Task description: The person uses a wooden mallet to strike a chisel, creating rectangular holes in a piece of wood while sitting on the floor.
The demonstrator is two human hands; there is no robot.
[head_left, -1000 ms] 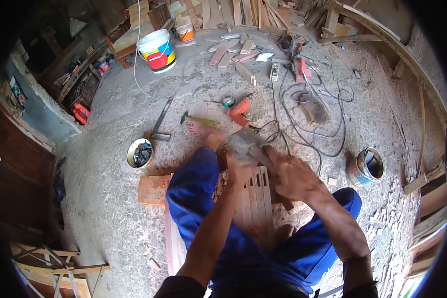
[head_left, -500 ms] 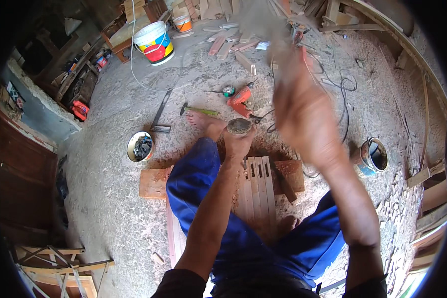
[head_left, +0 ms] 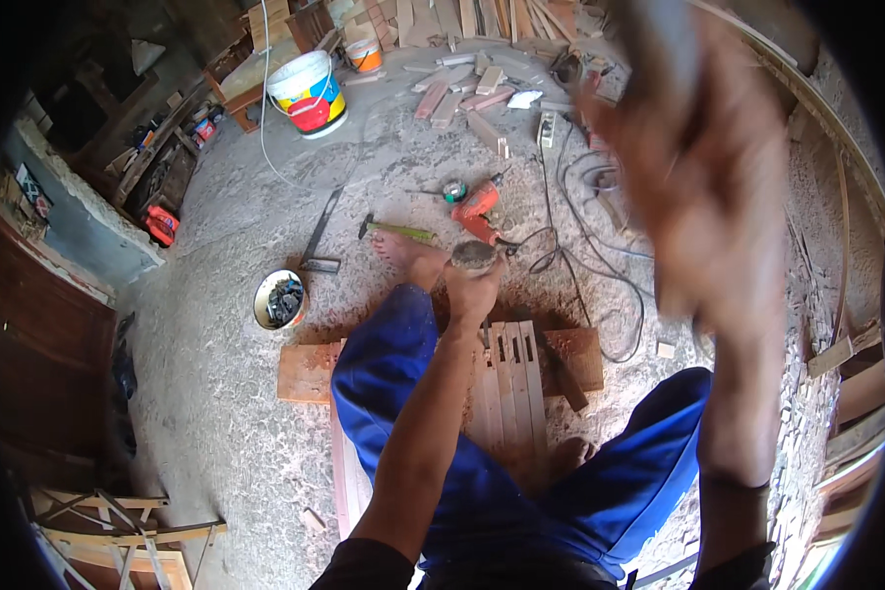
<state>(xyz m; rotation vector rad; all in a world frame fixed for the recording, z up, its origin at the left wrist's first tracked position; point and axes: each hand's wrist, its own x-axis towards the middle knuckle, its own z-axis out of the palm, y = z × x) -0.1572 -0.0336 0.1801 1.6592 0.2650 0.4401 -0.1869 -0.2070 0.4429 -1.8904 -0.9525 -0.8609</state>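
Note:
My left hand (head_left: 472, 295) is closed round an upright chisel (head_left: 474, 258); the worn, round end of its handle faces up. Its lower end is mostly hidden behind the hand, at the far end of several pale wooden strips (head_left: 509, 398) with slots cut in them. These strips lie side by side between my legs, across a thicker wooden block (head_left: 305, 374). High at the right, my right hand (head_left: 713, 206) is raised and smeared by motion, wrapped round a long grey tool (head_left: 664, 44) whose kind the blur hides.
Beyond the strips lie a red power drill (head_left: 477, 208), a hammer (head_left: 398, 232) with a green handle and a try square (head_left: 320, 264). A small bucket (head_left: 280, 300) of dark pieces stands left. Black cable (head_left: 570, 265) loops to the right. Offcuts (head_left: 462, 93) and a large paint bucket (head_left: 308, 93) are farther back.
My right hand has swung to the right and up toward the camera with the grey tool. My left hand and the chisel hold nearly the same place.

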